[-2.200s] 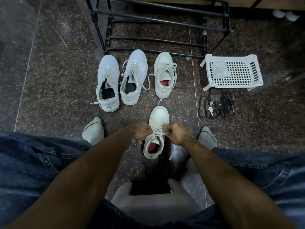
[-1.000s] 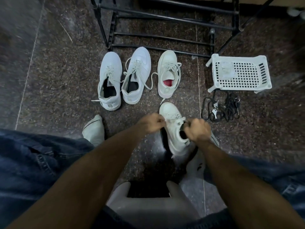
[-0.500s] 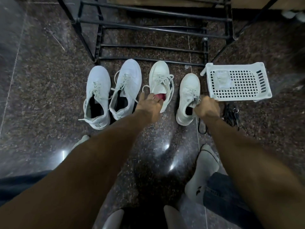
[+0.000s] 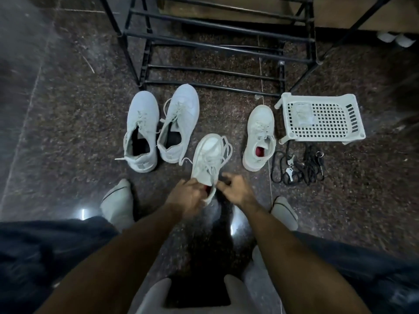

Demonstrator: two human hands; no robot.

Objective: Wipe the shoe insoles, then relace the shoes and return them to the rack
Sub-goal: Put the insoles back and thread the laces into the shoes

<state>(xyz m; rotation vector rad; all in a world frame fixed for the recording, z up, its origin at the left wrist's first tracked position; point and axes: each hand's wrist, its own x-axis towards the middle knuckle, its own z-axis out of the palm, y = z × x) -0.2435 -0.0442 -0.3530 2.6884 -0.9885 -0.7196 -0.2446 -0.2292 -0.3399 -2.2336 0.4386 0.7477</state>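
In front of the rack [image 4: 217, 48], a white shoe [image 4: 209, 159] is gripped at its heel by the left hand [image 4: 189, 197]; the right hand [image 4: 235, 189], fingers loosely spread, holds nothing.

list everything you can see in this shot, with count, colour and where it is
white lace-up sneakers with dark insides: 2, white, side by side on the floor left of centre
white lace-up sneaker with red lining, set down: 1, white, floor beside the basket
white lace-up sneaker with red lining, held: 1, white, centre, heel at the hands
black metal shoe rack: 1, black, top centre
white perforated plastic basket: 1, white, right, upside down
black cords with keys: a tangle, black, below the basket
speckled dark stone floor: 1, brown-black, underneath
left hand: 1, grips the held sneaker's heel
right hand: 1, fingers loosely curled beside the heel
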